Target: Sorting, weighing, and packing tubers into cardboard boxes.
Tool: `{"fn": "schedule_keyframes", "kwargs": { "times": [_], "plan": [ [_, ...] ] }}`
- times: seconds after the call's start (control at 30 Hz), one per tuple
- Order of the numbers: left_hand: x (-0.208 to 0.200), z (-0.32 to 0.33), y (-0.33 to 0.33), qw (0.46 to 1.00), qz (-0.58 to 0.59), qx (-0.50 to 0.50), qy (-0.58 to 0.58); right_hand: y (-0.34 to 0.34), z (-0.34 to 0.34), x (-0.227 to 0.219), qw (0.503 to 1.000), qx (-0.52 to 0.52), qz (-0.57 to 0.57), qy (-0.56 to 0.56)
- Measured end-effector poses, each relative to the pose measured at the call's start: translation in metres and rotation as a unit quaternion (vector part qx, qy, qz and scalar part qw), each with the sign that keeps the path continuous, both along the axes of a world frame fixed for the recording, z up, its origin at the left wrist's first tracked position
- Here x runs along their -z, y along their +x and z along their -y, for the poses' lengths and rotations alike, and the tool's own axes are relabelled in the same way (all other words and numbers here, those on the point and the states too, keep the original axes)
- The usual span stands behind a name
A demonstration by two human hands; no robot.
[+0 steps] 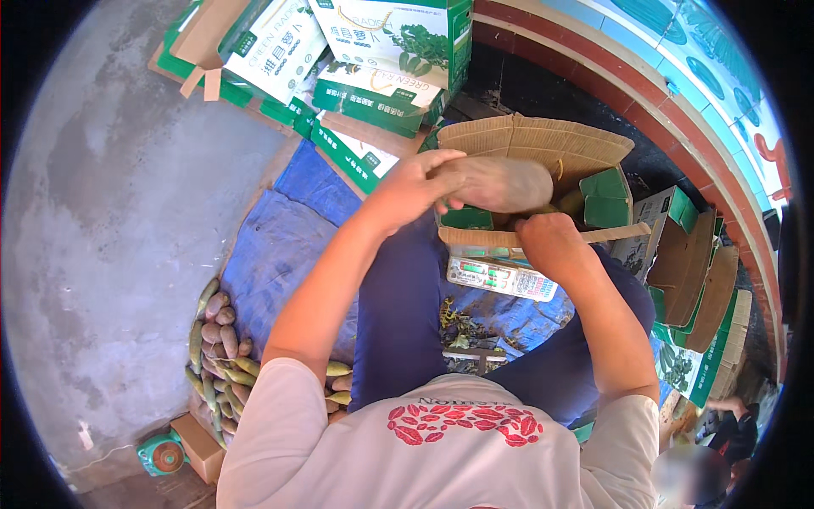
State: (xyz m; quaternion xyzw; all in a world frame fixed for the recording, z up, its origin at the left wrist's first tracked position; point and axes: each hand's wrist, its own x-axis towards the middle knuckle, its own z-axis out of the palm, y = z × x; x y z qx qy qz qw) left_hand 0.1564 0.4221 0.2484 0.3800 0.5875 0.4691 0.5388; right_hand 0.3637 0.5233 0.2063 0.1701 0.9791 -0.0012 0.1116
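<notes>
My left hand point(415, 191) is closed round one end of a thick, pinkish-brown radish point(509, 184), blurred by motion. It holds the radish lengthwise above an open cardboard box point(534, 136). My right hand point(555, 242) reaches over the near flap of that box with its fingers curled; their tips, and whatever they grip, are hidden inside. Green inner flaps point(605, 197) show in the box, with a greenish thing partly visible between them. Under the box's near side, the front panel of a white weighing scale point(500, 277) sticks out between my legs.
Printed white-and-green cartons point(386, 38) are stacked at the far left. More opened cartons point(691, 280) stand on the right. Green and pinkish radishes point(222, 348) lie heaped at the left on a blue tarp point(284, 246). Leaf scraps point(458, 327) lie between my legs. Another person point(738, 433) is at the lower right.
</notes>
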Motion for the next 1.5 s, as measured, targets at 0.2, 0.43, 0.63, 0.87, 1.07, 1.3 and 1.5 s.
{"fn": "schedule_keyframes", "kwargs": {
  "times": [0.2, 0.43, 0.63, 0.87, 1.07, 1.3, 1.5],
  "plan": [
    [0.021, 0.021, -0.020, 0.980, -0.098, -0.158, 0.076, 0.003, -0.001, 0.003, 0.997, 0.009, -0.065, 0.034],
    [0.155, 0.154, -0.107, 0.871, -0.339, -0.347, -0.083, 0.000, -0.009, 0.003, 0.999, -0.004, -0.026, -0.021],
    [0.264, 0.305, -0.117, 0.788, -0.372, -0.349, -0.344, -0.004, -0.009, 0.000, 0.998, 0.034, -0.003, -0.046],
    [0.364, 0.455, -0.093, 0.692, -0.335, -0.203, -0.606, -0.019, -0.002, -0.013, 0.990, 0.056, -0.034, -0.123],
    [0.370, 0.449, -0.073, 0.680, -0.225, -0.355, -0.601, -0.019, 0.006, -0.041, 0.977, 0.069, -0.059, -0.193],
    [0.387, 0.435, -0.081, 0.642, -0.186, -0.362, -0.650, 0.009, 0.010, -0.054, 0.952, 0.108, -0.169, -0.232],
    [0.411, 0.433, -0.092, 0.694, -0.159, -0.403, -0.575, 0.072, -0.027, -0.047, 0.903, 0.270, -0.325, -0.077]
  ]
}}
